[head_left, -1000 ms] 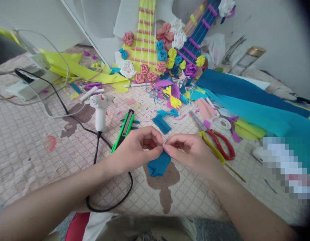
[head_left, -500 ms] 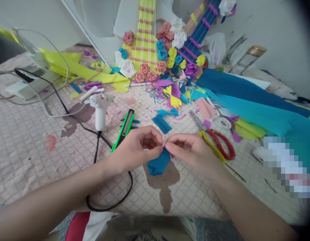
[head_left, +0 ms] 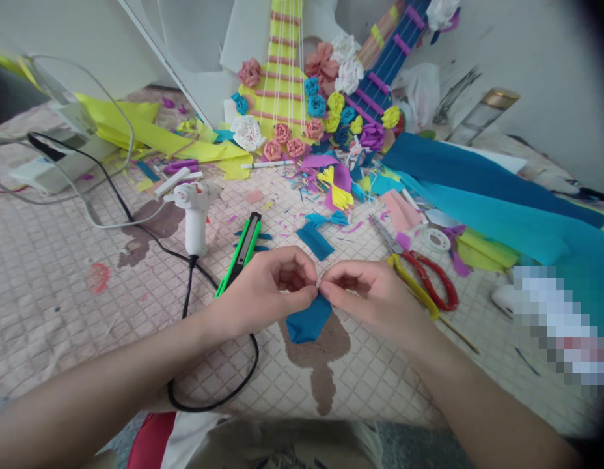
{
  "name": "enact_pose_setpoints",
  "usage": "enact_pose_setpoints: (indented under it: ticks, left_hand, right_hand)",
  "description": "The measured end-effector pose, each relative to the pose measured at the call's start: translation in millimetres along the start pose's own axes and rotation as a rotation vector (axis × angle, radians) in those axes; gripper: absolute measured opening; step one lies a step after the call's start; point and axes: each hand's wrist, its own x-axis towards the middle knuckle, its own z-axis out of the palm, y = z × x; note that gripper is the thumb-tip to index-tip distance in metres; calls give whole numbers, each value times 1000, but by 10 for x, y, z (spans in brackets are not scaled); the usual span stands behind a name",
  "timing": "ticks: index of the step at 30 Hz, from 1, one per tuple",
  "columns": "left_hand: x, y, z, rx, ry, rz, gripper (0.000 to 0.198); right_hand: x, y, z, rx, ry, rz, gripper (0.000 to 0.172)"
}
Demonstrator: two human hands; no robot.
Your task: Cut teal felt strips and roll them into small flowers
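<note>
A piece of blue crepe paper (head_left: 308,322) hangs below my fingertips, its lower end wide and slightly folded. My left hand (head_left: 273,286) pinches its upper end from one side, thumb against fingers. From the other side my right hand (head_left: 368,290) pinches the same end, and the two sets of fingertips meet. The gathered top is mostly hidden by my fingers. Beyond my hands lies a blue paper strip (head_left: 315,241). A green utility knife (head_left: 243,251) rests beside my left hand, and scissors (head_left: 431,280) with red and yellow handles lie by my right.
A white glue gun (head_left: 196,221) stands at the left, its black cord looping toward the front edge. Paper-flower-covered yellow (head_left: 282,98) and blue (head_left: 387,71) guitar shapes lean at the back. Blue crepe sheets (head_left: 478,189), a tape roll (head_left: 436,240) and paper scraps spread rightward.
Almost nothing differs. My right fingertips have shifted very slightly at the top of the blue paper; both hands keep their pinch.
</note>
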Motion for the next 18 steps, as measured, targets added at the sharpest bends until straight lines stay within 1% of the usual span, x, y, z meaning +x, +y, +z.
enact_pose_setpoints:
  ticks: [18]
  left_hand:
    - [1,-3,11,14,2,19,8]
  right_hand:
    - [1,9,25,-6,11,-7,10]
